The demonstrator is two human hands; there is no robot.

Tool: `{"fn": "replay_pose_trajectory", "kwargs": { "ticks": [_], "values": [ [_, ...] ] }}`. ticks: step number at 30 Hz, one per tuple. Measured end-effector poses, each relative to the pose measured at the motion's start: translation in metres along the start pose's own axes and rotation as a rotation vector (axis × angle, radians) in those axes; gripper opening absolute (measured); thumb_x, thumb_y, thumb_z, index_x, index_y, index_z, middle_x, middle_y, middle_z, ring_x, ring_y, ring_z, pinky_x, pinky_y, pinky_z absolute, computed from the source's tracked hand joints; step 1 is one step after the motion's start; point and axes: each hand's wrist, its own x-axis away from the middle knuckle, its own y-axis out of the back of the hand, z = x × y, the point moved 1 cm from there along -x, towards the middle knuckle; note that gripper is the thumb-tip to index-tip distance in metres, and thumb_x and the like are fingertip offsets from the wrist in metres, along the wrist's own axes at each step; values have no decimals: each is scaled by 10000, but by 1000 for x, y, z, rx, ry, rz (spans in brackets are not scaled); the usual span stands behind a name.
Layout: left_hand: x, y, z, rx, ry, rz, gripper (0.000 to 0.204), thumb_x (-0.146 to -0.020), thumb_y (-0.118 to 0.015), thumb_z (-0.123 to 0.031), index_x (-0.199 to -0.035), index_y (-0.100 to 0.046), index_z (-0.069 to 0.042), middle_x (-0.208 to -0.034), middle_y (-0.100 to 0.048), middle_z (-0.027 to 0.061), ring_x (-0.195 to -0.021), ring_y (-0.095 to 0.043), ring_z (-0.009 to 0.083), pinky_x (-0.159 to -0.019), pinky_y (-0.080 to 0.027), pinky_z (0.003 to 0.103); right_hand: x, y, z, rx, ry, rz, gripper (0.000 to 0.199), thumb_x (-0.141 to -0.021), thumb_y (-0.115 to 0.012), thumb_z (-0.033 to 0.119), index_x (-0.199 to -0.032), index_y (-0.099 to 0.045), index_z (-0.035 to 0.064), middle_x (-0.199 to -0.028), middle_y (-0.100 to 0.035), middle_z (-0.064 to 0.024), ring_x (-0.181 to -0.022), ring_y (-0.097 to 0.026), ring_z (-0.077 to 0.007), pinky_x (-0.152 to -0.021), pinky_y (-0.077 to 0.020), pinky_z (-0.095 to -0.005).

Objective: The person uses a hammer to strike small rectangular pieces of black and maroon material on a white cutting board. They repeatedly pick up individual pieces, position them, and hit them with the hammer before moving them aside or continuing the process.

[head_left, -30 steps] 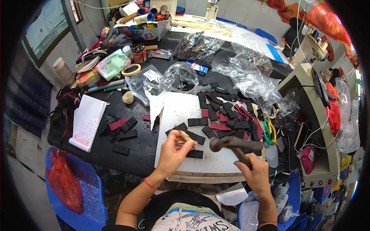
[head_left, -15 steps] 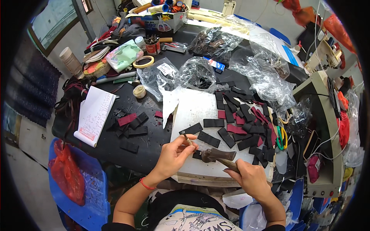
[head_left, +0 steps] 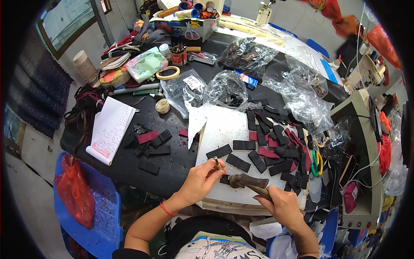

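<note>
- Head view, lower centre of the frame: the left hand (head_left: 202,182) pinches a slim, metal-ended tool (head_left: 217,163) between thumb and fingertips, its upper end tilted toward the top left.
- Right of it, the right hand (head_left: 283,208) is wrapped around the handle of a dark hammer (head_left: 249,181). The hammer's head lies just beside the left fingertips.
- Beneath them, a partly hidden black strip (head_left: 224,179) rests on a white board (head_left: 221,125); whether tool or hammer touches it cannot be told.
- Centre right of the frame: loose black strips overlap with maroon strips (head_left: 268,153), near scissors (head_left: 317,163) with green and yellow handles.
- Left of centre: an open notebook (head_left: 113,125) lies on the black tabletop (head_left: 177,166).
- Possible trouble: with fingers so near the hammer's head, a glancing swing could catch them. The tilted tool might skid if struck off its axis, and the unclamped strip could shift if nudged.
</note>
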Motion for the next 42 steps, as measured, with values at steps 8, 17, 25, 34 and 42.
{"fn": "replay_pose_trajectory", "kwargs": {
  "ticks": [8, 17, 25, 34, 42],
  "values": [
    [1, -5, -5, -252, -233, 1, 153, -906, -575, -24, -1053, -544, 3, -901, -654, 152, -803, -683, 264, -709, -530, 313, -3, 26, 10, -175, -67, -130, 250, -766, -776, 173, -803, -578, 24, -604, -542, -133, -488, -546, -274, -485, -420, -352],
    [6, -16, -8, -429, -338, -95, 190, -876, -607, -63, -1035, -523, -1, -862, -627, 194, -746, -628, 398, -582, -504, 452, -24, 38, 19, 30, 33, -209, 349, -815, -734, 281, -767, -477, 49, -600, -556, -123, -504, -574, -312, -433, -423, -395],
    [-5, 4, -6, 82, 114, 23, 144, -940, -544, -63, -1040, -510, 35, -931, -680, 131, -869, -674, 152, -776, -542, 282, 11, -6, 7, 12, -70, 61, 361, -832, -711, 299, -765, -477, 33, -623, -574, -146, -518, -563, -346, -461, -431, -405],
    [-1, 5, -11, -333, -207, 161, 126, -911, -568, -35, -1024, -528, 7, -892, -664, 140, -805, -691, 268, -688, -540, 324, 6, 7, 0, -67, -43, -99, 333, -815, -728, 290, -754, -515, 41, -608, -569, -127, -503, -570, -304, -447, -428, -377],
    [3, -10, -9, -594, -366, 103, 158, -877, -592, -75, -987, -518, 10, -740, -577, 162, -667, -620, 365, -555, -502, 410, -18, 41, 8, -89, -2, -104, 258, -810, -738, 228, -831, -566, 37, -680, -593, -123, -523, -580, -302, -463, -445, -375]
  ]
}}
